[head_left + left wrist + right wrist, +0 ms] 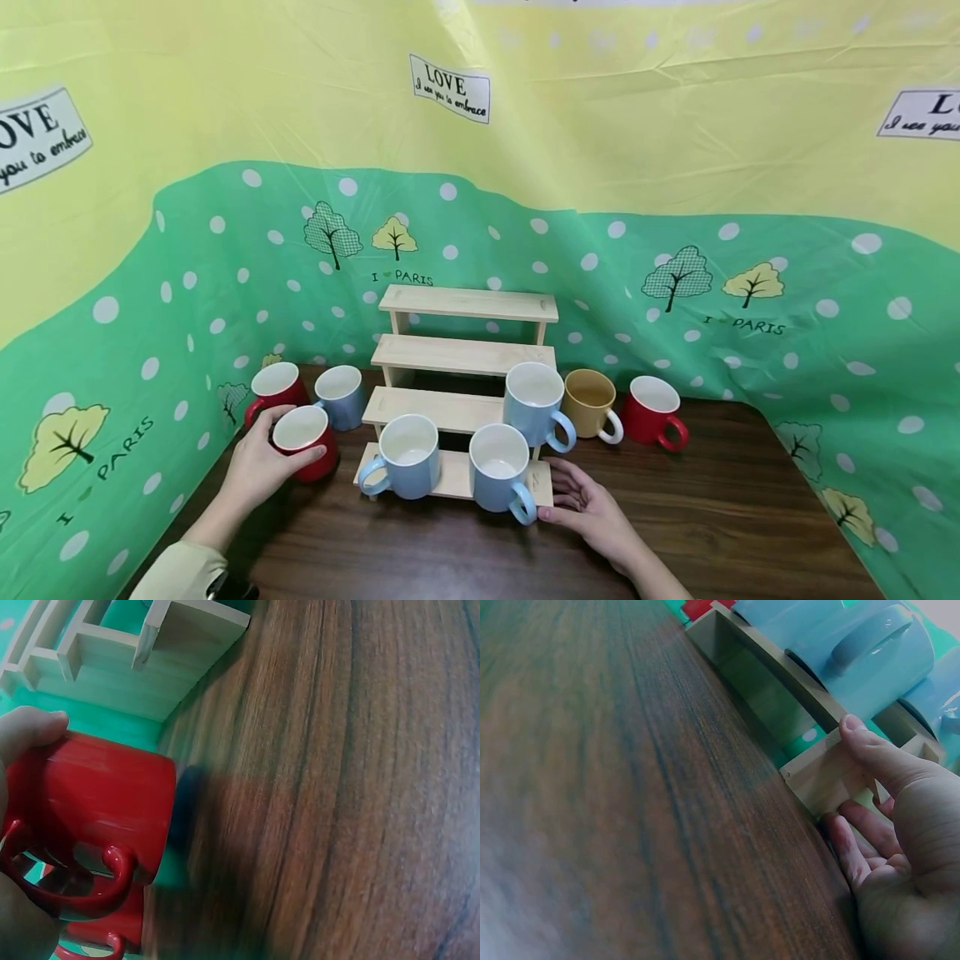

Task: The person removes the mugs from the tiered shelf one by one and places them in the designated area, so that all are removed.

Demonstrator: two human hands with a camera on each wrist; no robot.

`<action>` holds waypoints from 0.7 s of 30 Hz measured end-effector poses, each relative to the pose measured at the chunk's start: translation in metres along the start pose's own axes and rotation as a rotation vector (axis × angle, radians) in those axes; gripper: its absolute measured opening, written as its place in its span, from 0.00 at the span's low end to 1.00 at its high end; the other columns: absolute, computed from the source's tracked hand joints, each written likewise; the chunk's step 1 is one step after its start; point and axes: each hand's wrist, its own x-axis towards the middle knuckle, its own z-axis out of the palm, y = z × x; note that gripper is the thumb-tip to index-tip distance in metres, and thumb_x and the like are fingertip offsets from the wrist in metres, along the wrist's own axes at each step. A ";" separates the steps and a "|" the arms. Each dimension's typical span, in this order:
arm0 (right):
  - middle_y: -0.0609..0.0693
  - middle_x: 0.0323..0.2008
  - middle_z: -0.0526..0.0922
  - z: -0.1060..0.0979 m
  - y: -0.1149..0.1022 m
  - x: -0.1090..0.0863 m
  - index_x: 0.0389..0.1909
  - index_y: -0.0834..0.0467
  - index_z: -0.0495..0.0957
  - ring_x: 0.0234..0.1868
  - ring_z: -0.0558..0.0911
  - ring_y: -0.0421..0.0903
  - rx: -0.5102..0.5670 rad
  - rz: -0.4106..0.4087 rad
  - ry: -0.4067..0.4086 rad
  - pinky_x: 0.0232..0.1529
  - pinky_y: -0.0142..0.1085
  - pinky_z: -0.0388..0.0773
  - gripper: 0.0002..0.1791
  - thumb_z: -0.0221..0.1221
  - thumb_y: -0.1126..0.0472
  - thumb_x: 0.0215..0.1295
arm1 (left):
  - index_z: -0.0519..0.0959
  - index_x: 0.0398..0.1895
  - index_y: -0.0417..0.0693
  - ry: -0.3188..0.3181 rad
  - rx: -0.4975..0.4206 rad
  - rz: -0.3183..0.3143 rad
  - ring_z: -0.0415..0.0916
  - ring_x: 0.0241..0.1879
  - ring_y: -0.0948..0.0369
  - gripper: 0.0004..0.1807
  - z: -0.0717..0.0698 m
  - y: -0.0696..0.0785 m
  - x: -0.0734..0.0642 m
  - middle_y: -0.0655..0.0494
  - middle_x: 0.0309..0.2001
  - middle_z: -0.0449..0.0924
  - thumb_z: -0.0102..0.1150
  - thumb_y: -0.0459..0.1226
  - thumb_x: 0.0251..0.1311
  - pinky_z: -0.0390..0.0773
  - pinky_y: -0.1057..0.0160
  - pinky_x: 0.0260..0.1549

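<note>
My left hand (258,458) grips a red mug (303,442) with a white inside, thumb and fingers around its body. In the left wrist view, the handle of this red mug (112,795) points toward the palm; whether its base touches the table I cannot tell. At the right end of the stepped wooden stand (442,354), my right hand (592,508) holds the lowest step. The right wrist view has the thumb on the stand's corner (829,769) and curled fingers by its side. Two light blue mugs (411,462) (498,471) occupy the bottom step; another blue mug (532,404) stands one step higher.
Behind the held mug are a red mug (277,383) and a blue mug (341,397). Right of the stand are a tan mug (588,400) with a white handle and a red mug (651,410). A printed cloth (600,183) surrounds the dark wooden table (720,508).
</note>
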 end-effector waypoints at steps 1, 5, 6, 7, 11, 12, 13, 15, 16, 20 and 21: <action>0.65 0.68 0.79 0.000 0.000 0.000 0.80 0.63 0.66 0.63 0.84 0.47 0.003 0.000 0.000 0.61 0.34 0.82 0.43 0.76 0.64 0.67 | 0.68 0.73 0.42 0.000 0.001 -0.001 0.78 0.59 0.39 0.51 0.001 -0.001 0.000 0.34 0.64 0.79 0.86 0.53 0.54 0.80 0.36 0.54; 0.66 0.68 0.79 0.001 0.000 -0.001 0.80 0.65 0.65 0.63 0.83 0.48 0.001 -0.015 -0.013 0.62 0.34 0.82 0.43 0.75 0.64 0.68 | 0.68 0.73 0.42 -0.002 0.003 -0.004 0.78 0.59 0.39 0.51 0.003 -0.005 0.002 0.34 0.64 0.79 0.86 0.53 0.53 0.80 0.37 0.54; 0.66 0.68 0.79 0.001 0.000 -0.001 0.80 0.64 0.65 0.63 0.83 0.48 0.002 -0.012 -0.011 0.62 0.34 0.82 0.43 0.75 0.64 0.68 | 0.68 0.73 0.42 -0.002 0.003 -0.004 0.78 0.59 0.39 0.51 0.004 -0.006 0.002 0.34 0.64 0.79 0.86 0.53 0.53 0.80 0.37 0.54; 0.65 0.68 0.79 0.001 0.000 0.000 0.79 0.64 0.66 0.63 0.83 0.47 0.004 -0.006 -0.008 0.62 0.34 0.82 0.43 0.76 0.64 0.68 | 0.68 0.73 0.42 -0.003 0.003 -0.004 0.78 0.59 0.39 0.51 0.004 -0.006 0.002 0.34 0.64 0.79 0.86 0.53 0.53 0.80 0.37 0.54; 0.65 0.68 0.79 0.000 0.001 0.001 0.80 0.63 0.66 0.63 0.83 0.47 -0.004 0.009 0.001 0.62 0.34 0.82 0.44 0.76 0.63 0.67 | 0.68 0.73 0.42 -0.006 0.002 -0.002 0.78 0.59 0.39 0.51 0.006 -0.007 0.003 0.34 0.65 0.79 0.86 0.53 0.53 0.80 0.36 0.54; 0.64 0.68 0.79 0.000 0.001 0.001 0.80 0.63 0.66 0.63 0.83 0.47 -0.006 0.012 0.003 0.62 0.34 0.82 0.44 0.76 0.63 0.67 | 0.68 0.73 0.42 -0.006 0.002 -0.002 0.78 0.59 0.39 0.51 0.006 -0.007 0.003 0.34 0.65 0.79 0.86 0.53 0.53 0.80 0.36 0.54; 0.64 0.68 0.79 -0.001 0.001 0.001 0.80 0.62 0.66 0.63 0.83 0.47 -0.007 0.011 0.003 0.62 0.34 0.81 0.44 0.76 0.63 0.67 | 0.68 0.73 0.42 -0.005 0.003 -0.001 0.78 0.59 0.38 0.51 0.006 -0.007 0.003 0.34 0.65 0.79 0.86 0.53 0.53 0.80 0.36 0.54; 0.65 0.68 0.79 -0.001 0.001 0.001 0.80 0.63 0.66 0.63 0.84 0.47 -0.012 0.003 0.001 0.62 0.34 0.82 0.44 0.76 0.63 0.67 | 0.68 0.73 0.42 -0.007 0.002 -0.001 0.78 0.59 0.38 0.51 0.007 -0.007 0.003 0.34 0.65 0.78 0.86 0.53 0.53 0.80 0.35 0.54; 0.64 0.68 0.79 -0.001 0.001 0.001 0.80 0.63 0.66 0.63 0.84 0.47 -0.011 0.003 0.001 0.62 0.34 0.81 0.44 0.76 0.63 0.67 | 0.68 0.73 0.42 -0.008 0.002 0.000 0.77 0.59 0.38 0.51 0.007 -0.007 0.004 0.34 0.65 0.78 0.86 0.53 0.53 0.80 0.35 0.54; 0.64 0.68 0.79 -0.001 0.000 0.000 0.79 0.63 0.66 0.63 0.84 0.46 -0.008 -0.005 0.002 0.62 0.34 0.82 0.43 0.76 0.64 0.67 | 0.67 0.74 0.41 -0.014 -0.004 -0.005 0.77 0.60 0.37 0.52 0.007 -0.008 0.004 0.33 0.65 0.78 0.86 0.53 0.53 0.80 0.33 0.55; 0.65 0.68 0.79 -0.001 0.000 0.000 0.79 0.63 0.66 0.63 0.84 0.46 -0.009 -0.008 0.002 0.62 0.34 0.82 0.43 0.76 0.64 0.67 | 0.67 0.74 0.41 -0.015 -0.004 -0.007 0.77 0.60 0.37 0.52 0.007 -0.008 0.004 0.33 0.65 0.77 0.86 0.52 0.53 0.80 0.33 0.55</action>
